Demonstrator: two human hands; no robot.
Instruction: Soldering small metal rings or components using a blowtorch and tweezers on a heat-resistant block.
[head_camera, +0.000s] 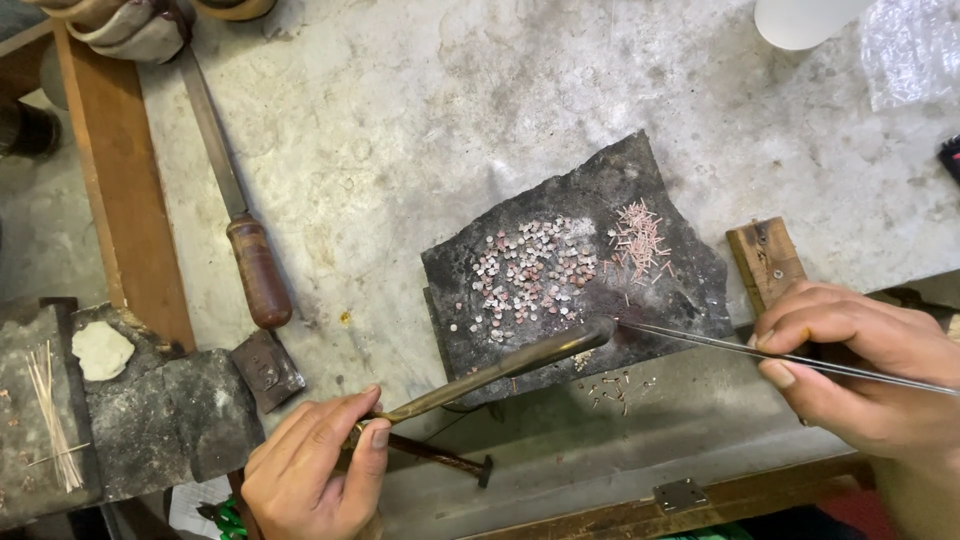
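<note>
Brass-coloured torch pipe (500, 370) runs from the left hand (315, 470) up and to the right, its tip ending at the near edge of the dark slab (600, 185), approx. where the thin metal tweezers (720, 345) coming from the right hand (865, 365) also end. So both tools meet tip to tip at one spot on the slab's front edge, w/ the pipe's long axis slanting low-left to high-right and the tweezers lying almost level, sloping slightly up toward the left. Left hand fingers (375, 435) are pinched round the pipe's lower end, thumb on top; right hand fingers (790, 335) are pressed together on the tweezers, gripping them well back from the tip. Whether the tweezer tips hold anything is too small to tell. On the slab, just beyond the meeting point, lies a spread of small round silver and pinkish beads (525, 275), and further right a loose heap of short copper-coloured pins (637, 240); a few more tiny pins (615, 385) sit on the grey worktop (400, 120) just below the slab edge, between the two hands. Tips are nearer the beads than the pin heap. Off to the left, apart from the work: a wooden-handled file (245, 235), a dark stone block (175, 415) w/ a white lump (100, 350) beside it, plus thin straw-like wires (55, 415).
</note>
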